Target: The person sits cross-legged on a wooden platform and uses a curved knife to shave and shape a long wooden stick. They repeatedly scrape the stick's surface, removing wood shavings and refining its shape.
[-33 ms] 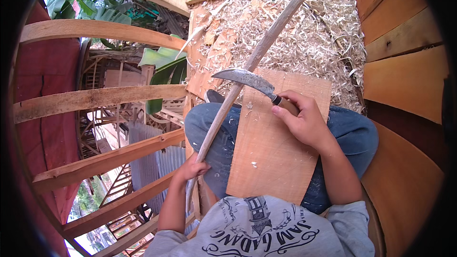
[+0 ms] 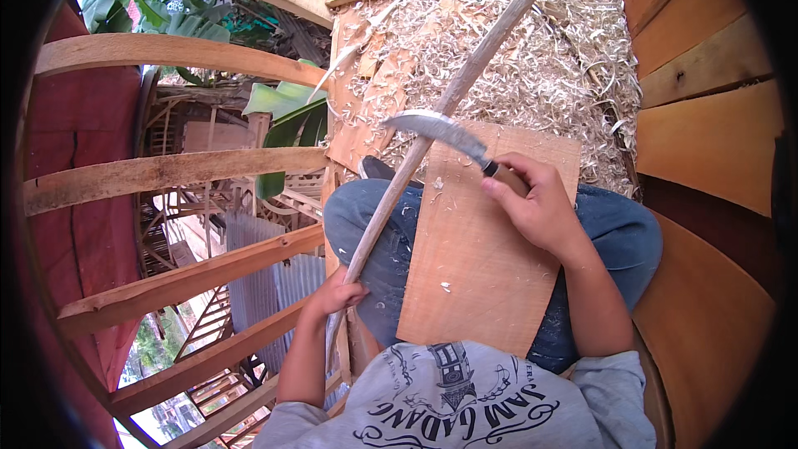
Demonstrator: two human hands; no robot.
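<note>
At twelve o'clock: shavings heap, much whittling done. Board across lap. Long stick runs seven to one o'clock, bark remaining upward. Left hand clenches stick's base; right hand grasps curved knife, blade on stick.

Soft, even daylight fills the scene, brightest at the overexposed sky lower left. Shadows are faint. Fisheye bending curves the rails; a black vignette rings the sharp picture.
</note>
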